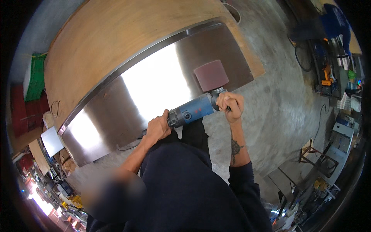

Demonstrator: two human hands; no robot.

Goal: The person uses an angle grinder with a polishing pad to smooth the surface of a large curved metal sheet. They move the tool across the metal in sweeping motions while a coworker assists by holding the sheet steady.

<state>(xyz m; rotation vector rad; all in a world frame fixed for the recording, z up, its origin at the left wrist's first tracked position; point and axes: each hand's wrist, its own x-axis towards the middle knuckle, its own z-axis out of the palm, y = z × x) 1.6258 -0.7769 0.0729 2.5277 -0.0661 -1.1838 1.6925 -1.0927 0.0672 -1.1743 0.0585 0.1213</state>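
A blue and black power sander [196, 109] with a wide reddish-brown abrasive drum [211, 75] is held across the front of my body. My left hand [157, 128] is closed round the black rear end of its body. Up at the drum end, my right hand [230, 105] wraps round the side handle, most of which the fingers hide. Under the drum lies a long, shiny stainless steel sheet [208, 44] with a raised far edge. The drum is over the right part of this sheet; whether it touches the metal I cannot tell.
The sheet lies on a large wooden tabletop [100, 34]. A green crate [35, 77] stands at the far left. To the right, a bench holds a yellow tool [327, 76], with a metal-framed stool [322, 160] nearer me. Grey concrete floor [270, 116] spreads on the right.
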